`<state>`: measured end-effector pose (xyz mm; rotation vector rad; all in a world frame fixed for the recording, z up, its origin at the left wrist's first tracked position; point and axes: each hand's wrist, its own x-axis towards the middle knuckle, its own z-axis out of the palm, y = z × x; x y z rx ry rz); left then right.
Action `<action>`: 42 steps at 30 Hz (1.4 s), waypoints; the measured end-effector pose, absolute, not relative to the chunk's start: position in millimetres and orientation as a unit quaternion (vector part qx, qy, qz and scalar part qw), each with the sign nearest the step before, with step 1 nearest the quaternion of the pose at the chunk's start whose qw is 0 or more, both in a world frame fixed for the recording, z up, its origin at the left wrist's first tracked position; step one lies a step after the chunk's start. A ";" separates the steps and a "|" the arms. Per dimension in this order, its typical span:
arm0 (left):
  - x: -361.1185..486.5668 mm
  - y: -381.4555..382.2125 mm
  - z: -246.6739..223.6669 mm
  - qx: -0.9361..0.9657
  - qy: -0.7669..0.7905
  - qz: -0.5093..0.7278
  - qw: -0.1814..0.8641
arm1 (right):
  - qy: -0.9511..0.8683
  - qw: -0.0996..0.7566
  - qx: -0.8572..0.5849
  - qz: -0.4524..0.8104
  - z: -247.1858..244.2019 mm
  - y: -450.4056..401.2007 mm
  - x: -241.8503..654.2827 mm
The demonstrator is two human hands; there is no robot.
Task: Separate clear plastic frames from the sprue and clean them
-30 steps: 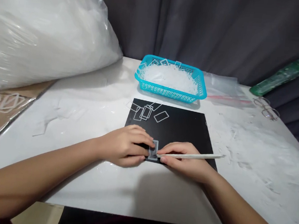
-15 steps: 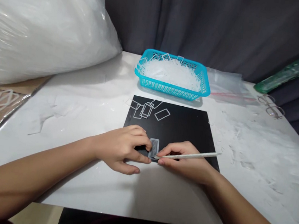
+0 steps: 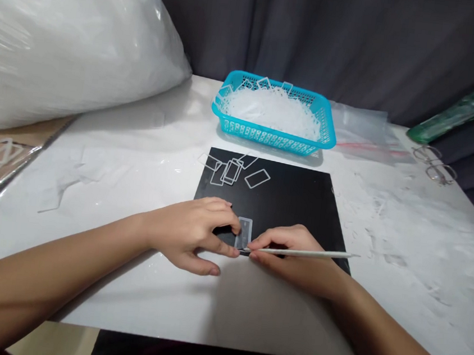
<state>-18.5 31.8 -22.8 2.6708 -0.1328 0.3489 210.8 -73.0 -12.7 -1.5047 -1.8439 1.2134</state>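
Observation:
My right hand (image 3: 292, 252) pinches a thin white stick-like tool (image 3: 309, 253) with pointed ends, its near tip at the lower edge of a small translucent rectangular piece with a pale frame (image 3: 244, 232). The piece lies on a black mat (image 3: 289, 200) near its front edge. From the left, my left hand (image 3: 199, 233) reaches in with its fingers apart. Two of its fingertips press at the piece's left side and lower corner, and its thumb rests clear of it. Several loose thin white rectangular frames (image 3: 232, 171) overlap at the mat's upper left.
Behind the mat stands a blue plastic basket (image 3: 273, 138) heaped with white frames. A big bulging clear bag (image 3: 78, 36) fills the back left. At the right are clear plastic bags (image 3: 358, 128), eyeglasses (image 3: 437, 167), a green bottle (image 3: 459, 113) and scattered clear film scraps (image 3: 421, 236).
The tool's far end has tipped lower and to the right in my right hand. Both hands keep nearly the same place at the small piece. The view has shifted slightly.

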 end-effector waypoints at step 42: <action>-4.5 22.1 -29.2 0.953 0.038 0.187 0.236 | -0.641 0.266 -0.704 -0.151 -9.6 -65.6 319.4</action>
